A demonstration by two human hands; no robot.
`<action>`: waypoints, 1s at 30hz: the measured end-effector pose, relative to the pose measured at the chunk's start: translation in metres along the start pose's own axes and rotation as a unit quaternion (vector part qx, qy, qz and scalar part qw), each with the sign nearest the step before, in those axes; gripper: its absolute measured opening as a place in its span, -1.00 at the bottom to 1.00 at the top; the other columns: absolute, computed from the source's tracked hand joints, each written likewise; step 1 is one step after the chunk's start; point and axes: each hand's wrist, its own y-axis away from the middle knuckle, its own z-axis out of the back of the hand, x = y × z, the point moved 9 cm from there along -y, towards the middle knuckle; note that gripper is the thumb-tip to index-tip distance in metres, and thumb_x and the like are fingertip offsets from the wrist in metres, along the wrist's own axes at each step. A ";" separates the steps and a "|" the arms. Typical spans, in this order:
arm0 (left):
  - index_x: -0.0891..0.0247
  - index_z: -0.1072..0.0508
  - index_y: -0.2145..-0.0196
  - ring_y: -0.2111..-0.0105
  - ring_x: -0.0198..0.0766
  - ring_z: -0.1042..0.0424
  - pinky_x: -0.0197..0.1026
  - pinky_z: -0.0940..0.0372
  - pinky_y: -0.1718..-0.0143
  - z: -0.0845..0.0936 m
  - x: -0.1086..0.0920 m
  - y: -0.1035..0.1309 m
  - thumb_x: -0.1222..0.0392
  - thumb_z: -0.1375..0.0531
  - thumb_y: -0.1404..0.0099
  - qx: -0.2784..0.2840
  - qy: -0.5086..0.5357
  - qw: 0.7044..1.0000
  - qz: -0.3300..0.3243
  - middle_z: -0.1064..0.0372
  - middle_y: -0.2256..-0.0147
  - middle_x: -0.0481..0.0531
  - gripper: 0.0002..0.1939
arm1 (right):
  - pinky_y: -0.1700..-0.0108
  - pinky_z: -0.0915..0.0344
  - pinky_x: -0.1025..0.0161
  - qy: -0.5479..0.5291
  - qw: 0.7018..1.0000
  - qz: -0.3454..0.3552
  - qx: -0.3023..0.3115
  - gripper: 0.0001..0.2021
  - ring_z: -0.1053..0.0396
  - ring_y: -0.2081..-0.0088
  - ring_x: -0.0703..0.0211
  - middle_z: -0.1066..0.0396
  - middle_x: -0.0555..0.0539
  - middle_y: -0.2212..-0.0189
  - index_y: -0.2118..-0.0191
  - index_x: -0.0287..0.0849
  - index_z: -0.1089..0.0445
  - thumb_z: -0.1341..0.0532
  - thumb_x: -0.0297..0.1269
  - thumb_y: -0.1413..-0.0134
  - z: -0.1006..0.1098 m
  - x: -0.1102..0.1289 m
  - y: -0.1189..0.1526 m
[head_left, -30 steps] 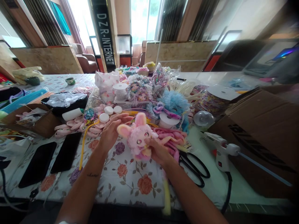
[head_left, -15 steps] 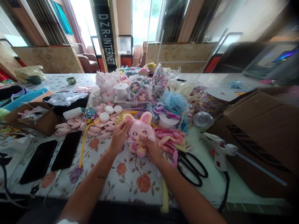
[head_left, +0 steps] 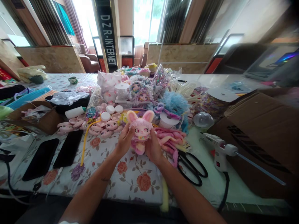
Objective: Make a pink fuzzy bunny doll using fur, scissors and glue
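Observation:
A pink fluffy bunny doll with tall yellow-edged ears and a painted face is held upright above the flowered tablecloth. My left hand is closed on its left side, the thumb by its cheek. On the other side my right hand grips the doll around its cheek and body; some of those fingers are hidden behind it. Pink and yellow fuzzy stems lie just right of the doll. Several pink doll face pieces sit to the left, beside round white caps.
Black-handled scissors lie to the right, near a white glue gun and a large cardboard box. Two dark phones rest at the left. Behind are spools, blue fluffy trim and bagged dolls.
My left hand has moved down from the doll's ear to its side. My right thumb has left the doll's face for its edge. The doll now stands straighter, its face uncovered.

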 end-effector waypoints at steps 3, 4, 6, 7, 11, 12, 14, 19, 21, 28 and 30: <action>0.19 -0.32 -0.09 -0.26 -0.08 -0.06 -0.10 0.06 -0.28 0.001 0.009 0.007 -0.22 -0.03 -0.32 -0.012 0.001 1.000 0.026 -0.23 -0.16 0.10 -0.45 | -0.06 -0.34 0.02 -0.017 1.000 0.009 -0.015 -0.38 -0.29 -0.15 -0.04 -0.45 -0.07 -0.02 -0.12 -0.06 -0.30 -0.04 0.25 -0.09 0.003 0.000 -0.003; 0.17 -0.28 -0.13 -0.30 -0.08 0.03 -0.10 0.14 -0.32 0.000 0.012 0.010 -0.22 -0.03 -0.32 -0.010 0.004 0.999 0.033 -0.16 -0.21 0.08 -0.43 | -0.06 -0.34 0.02 -0.020 1.000 0.014 -0.020 -0.37 -0.29 -0.15 -0.03 -0.44 -0.06 -0.04 -0.14 -0.06 -0.29 -0.03 0.26 -0.10 0.004 0.000 -0.003; 0.13 -0.23 -0.18 -0.32 -0.12 0.07 -0.10 0.18 -0.34 -0.005 0.016 0.015 -0.19 0.00 -0.35 0.006 0.011 0.999 0.041 -0.09 -0.26 0.05 -0.44 | -0.06 -0.35 0.03 -0.022 0.999 0.026 -0.029 -0.36 -0.30 -0.14 -0.02 -0.42 -0.05 -0.06 -0.15 -0.05 -0.28 -0.02 0.27 -0.10 0.006 0.001 -0.004; 0.12 -0.21 -0.19 -0.32 -0.12 0.04 -0.09 0.13 -0.33 -0.007 0.018 0.018 -0.18 0.01 -0.36 0.017 0.023 0.999 0.043 -0.09 -0.26 0.04 -0.45 | -0.05 -0.35 0.03 -0.020 0.999 0.029 -0.031 -0.35 -0.31 -0.13 -0.02 -0.42 -0.05 -0.06 -0.15 -0.04 -0.28 -0.02 0.28 -0.10 0.007 0.000 -0.004; 0.16 -0.23 -0.18 -0.22 -0.03 -0.17 -0.02 -0.07 -0.26 -0.012 0.014 0.025 -0.10 -0.20 -0.24 0.051 0.084 0.994 0.045 -0.29 -0.13 0.11 -0.39 | -0.05 -0.35 0.05 0.031 0.999 0.003 -0.010 -0.35 -0.35 -0.10 -0.03 -0.45 -0.11 -0.03 -0.10 -0.07 -0.32 0.00 0.30 -0.10 0.006 -0.010 -0.002; 0.19 -0.24 -0.17 -0.19 -0.01 -0.21 0.01 -0.10 -0.24 -0.011 0.011 0.025 -0.05 -0.26 -0.19 0.052 0.090 0.994 0.043 -0.34 -0.09 0.13 -0.35 | -0.07 -0.33 0.06 0.051 0.999 0.005 0.002 -0.38 -0.34 -0.10 -0.02 -0.44 -0.11 -0.03 -0.09 -0.08 -0.32 -0.01 0.28 -0.12 0.006 -0.010 -0.001; 0.24 -0.26 -0.16 -0.14 0.02 -0.27 0.04 -0.15 -0.20 -0.004 0.007 0.025 0.02 -0.32 -0.14 0.047 0.091 0.994 0.046 -0.39 -0.03 0.16 -0.33 | -0.12 -0.28 0.07 0.092 0.995 0.025 0.030 -0.44 -0.33 -0.11 0.02 -0.42 -0.11 -0.05 -0.11 -0.09 -0.30 -0.07 0.19 -0.16 0.004 -0.006 0.001; 0.24 -0.19 -0.19 -0.10 0.02 -0.30 0.01 -0.22 -0.13 0.012 0.010 0.020 0.09 -0.37 -0.07 0.037 0.094 0.994 0.047 -0.32 -0.09 0.19 -0.23 | -0.07 -0.31 0.05 0.252 0.965 0.048 0.051 -0.52 -0.38 -0.04 -0.02 -0.44 -0.10 0.00 -0.08 -0.11 -0.32 -0.19 0.05 -0.12 0.008 0.006 -0.003; 0.22 -0.17 -0.21 -0.11 0.02 -0.28 0.02 -0.18 -0.15 0.014 0.018 0.016 0.10 -0.40 -0.03 0.042 0.065 0.996 0.040 -0.30 -0.10 0.20 -0.16 | -0.02 -0.33 0.05 0.310 0.948 0.064 0.030 -0.51 -0.40 0.01 -0.04 -0.46 -0.11 0.03 -0.05 -0.13 -0.34 -0.23 0.04 -0.07 0.014 0.011 -0.006; 0.21 -0.19 -0.22 -0.20 0.12 -0.15 0.11 0.00 -0.25 0.018 0.040 0.010 0.09 -0.42 0.05 0.053 -0.039 0.997 0.035 -0.23 -0.16 0.21 -0.10 | 0.01 -0.28 0.05 0.406 0.905 0.121 -0.030 -0.47 -0.38 0.07 -0.05 -0.45 -0.12 0.10 -0.03 -0.16 -0.32 -0.33 -0.03 0.05 0.024 0.022 -0.006; 0.21 -0.21 -0.21 -0.20 0.13 -0.15 0.08 -0.05 -0.22 0.022 0.042 0.010 0.03 -0.40 0.01 0.045 -0.032 0.997 0.045 -0.25 -0.15 0.20 -0.15 | 0.01 -0.24 0.03 0.435 0.889 0.132 -0.049 -0.49 -0.36 0.08 -0.07 -0.45 -0.11 0.12 0.00 -0.14 -0.33 -0.33 -0.03 0.07 0.025 0.026 -0.004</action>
